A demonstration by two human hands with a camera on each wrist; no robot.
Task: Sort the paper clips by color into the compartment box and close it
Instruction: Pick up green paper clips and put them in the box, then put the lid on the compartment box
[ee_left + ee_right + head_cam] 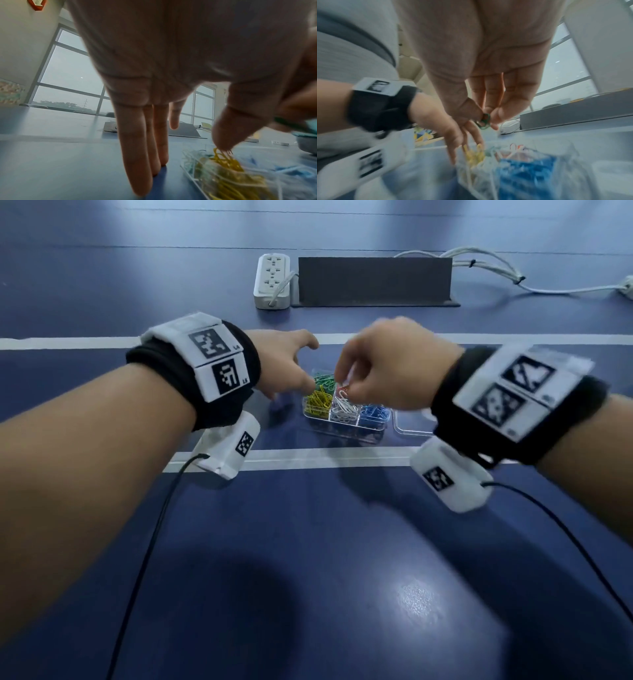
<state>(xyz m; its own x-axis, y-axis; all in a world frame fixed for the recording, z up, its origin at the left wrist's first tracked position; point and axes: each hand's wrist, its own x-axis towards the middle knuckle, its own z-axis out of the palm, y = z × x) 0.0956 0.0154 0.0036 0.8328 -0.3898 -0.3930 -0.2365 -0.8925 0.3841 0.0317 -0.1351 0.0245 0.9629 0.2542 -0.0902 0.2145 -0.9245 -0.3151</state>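
Blue tabletop with white lines, two hands working over a clear compartment box (346, 428) of sorted paper clips.

The box sits near the tabletop's middle, holding yellow clips (318, 404), white clips (343, 406), blue clips (374, 413) and green clips (323, 381) in separate compartments. The right hand (390, 364) pinches a green paper clip (484, 121) between thumb and fingertip above it. The left hand (284, 361) is spread, straight fingers (137, 148) touching the tabletop beside the box. A power strip (272, 282) lies toward the far edge.

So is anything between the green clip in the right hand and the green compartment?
Nothing visible. The right hand pinches the green clip just above the open compartment box. The lid lies aside to the right, and the left hand rests beside the yellow clips.
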